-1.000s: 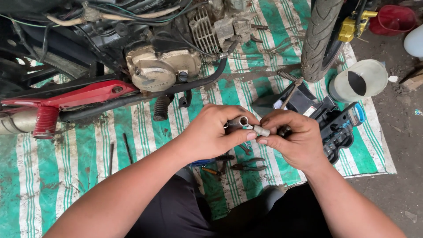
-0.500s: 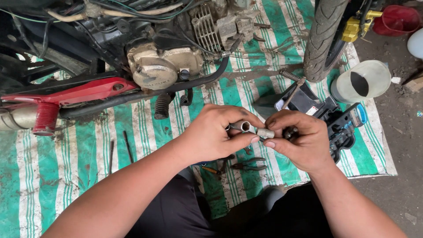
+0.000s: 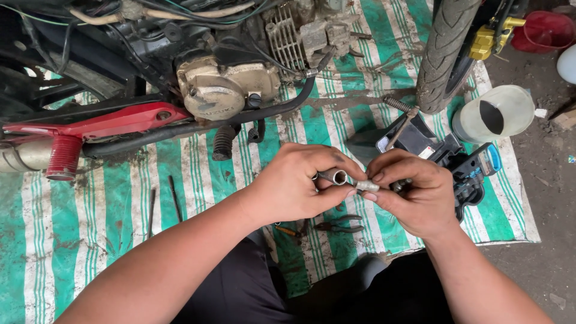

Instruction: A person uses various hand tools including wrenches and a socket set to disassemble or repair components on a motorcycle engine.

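Little has shifted since half a second ago: both hands sit where they were, at the middle of the view, with the right one turned only slightly. My left hand (image 3: 294, 189) is closed around a short metal tube (image 3: 333, 176), its open end facing up toward me. My right hand (image 3: 420, 195), at 3 o'clock from the left, pinches a small pale metal fitting (image 3: 366, 186) between thumb and fingertips, its tip touching the tube's side. I judge the joining barely begun: the fitting is not yet inside the tube (whether it threads or pushes in, I cannot tell). Pliers (image 3: 339, 225) lie on the striped mat (image 3: 90, 228) at 6 o'clock from the hands. At 12 o'clock sits the motorcycle engine (image 3: 225, 90); at 1 o'clock, the tyre (image 3: 444, 54).
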